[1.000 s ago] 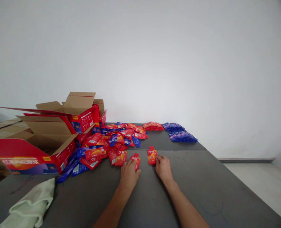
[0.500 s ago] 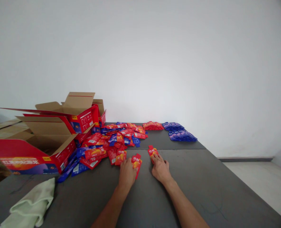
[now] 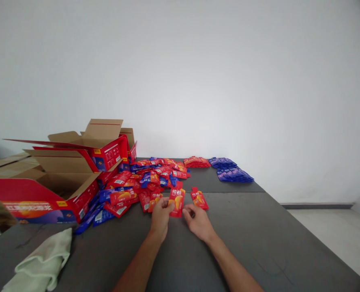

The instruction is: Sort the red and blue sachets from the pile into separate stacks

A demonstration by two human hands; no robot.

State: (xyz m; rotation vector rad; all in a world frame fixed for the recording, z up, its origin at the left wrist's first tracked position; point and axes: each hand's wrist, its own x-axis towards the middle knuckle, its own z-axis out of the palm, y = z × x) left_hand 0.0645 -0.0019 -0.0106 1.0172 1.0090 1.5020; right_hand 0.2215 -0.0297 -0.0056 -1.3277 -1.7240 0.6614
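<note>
A red sachet with orange fruit print (image 3: 177,199) is pinched along its left side by my left hand (image 3: 161,215), standing roughly upright above the table. My right hand (image 3: 197,221) is just to the right of that sachet's lower edge, fingers curled with thumb and forefinger close together; I cannot make out anything between them. Beyond my right hand, another red sachet (image 3: 199,198) lies flat on the dark table (image 3: 234,235). To the left spreads a loose pile of mixed red and blue sachets (image 3: 123,196).
Open red cartons (image 3: 46,194) stand at the left. A pale green cloth (image 3: 43,259) lies at the front left. Along the back are a row of red sachets (image 3: 196,162) and two rows of blue sachets (image 3: 234,174). A white wall (image 3: 228,81) rises behind the table.
My left hand has lifted its red sachet and turned it more upright. My right hand has let go of the other red sachet and drawn back toward the held one.
</note>
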